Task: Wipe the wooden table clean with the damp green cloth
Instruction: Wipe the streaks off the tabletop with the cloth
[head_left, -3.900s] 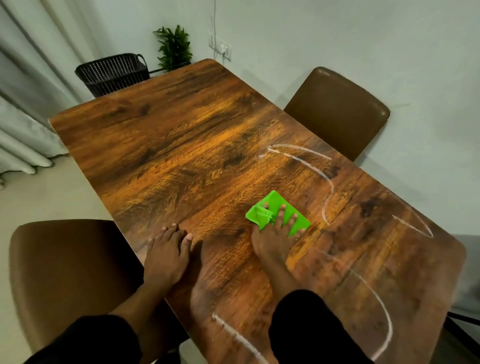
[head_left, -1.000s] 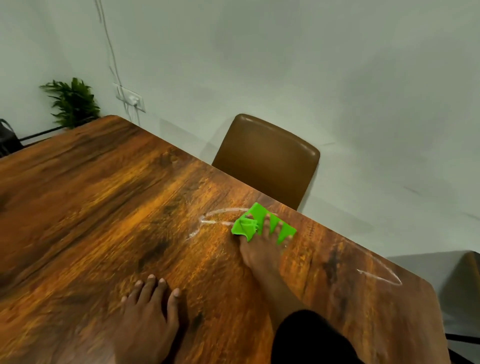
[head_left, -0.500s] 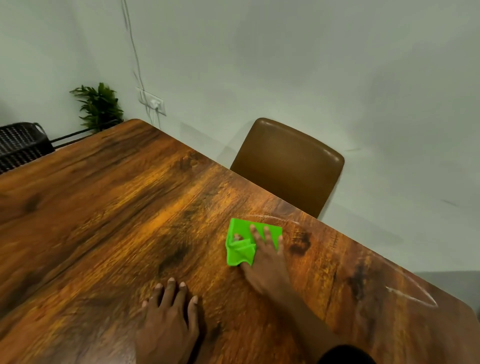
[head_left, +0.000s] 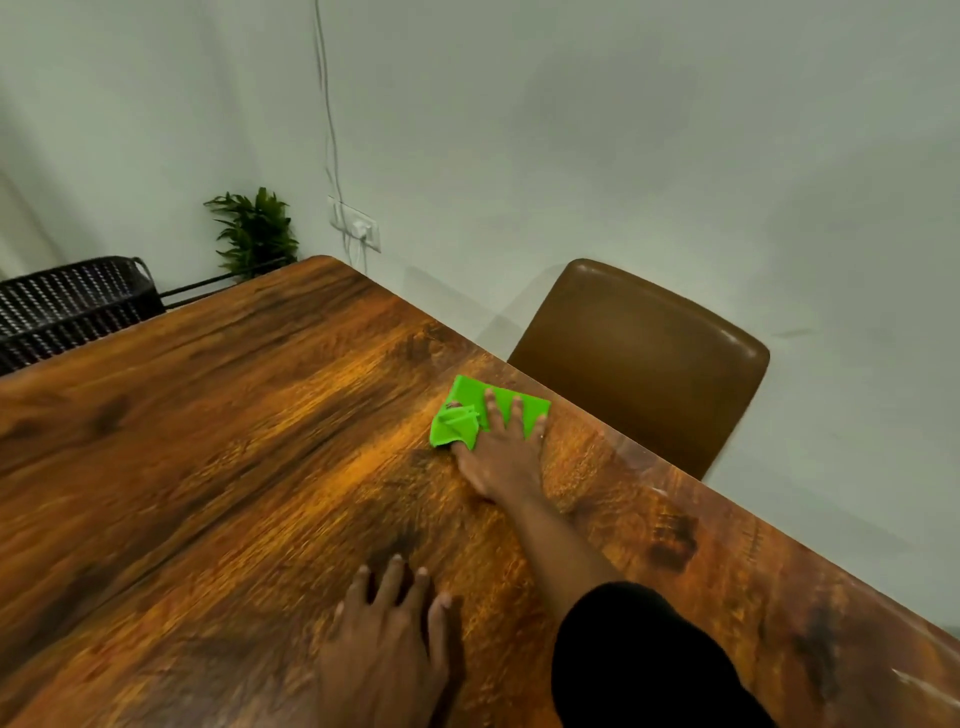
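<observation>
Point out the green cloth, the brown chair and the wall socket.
green cloth (head_left: 471, 391), head view, on its flat far part.
brown chair (head_left: 639, 358), head view, on the middle of its backrest.
wall socket (head_left: 358, 226), head view, on the white plate by the plug.

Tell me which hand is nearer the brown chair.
Right. The right hand presses the green cloth by the table edge beside the brown chair; the left hand rests flat much farther back.

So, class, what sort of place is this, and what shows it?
Probably a home dining area: a wooden table with a brown chair beside it, and a plant by the wall socket.
</observation>
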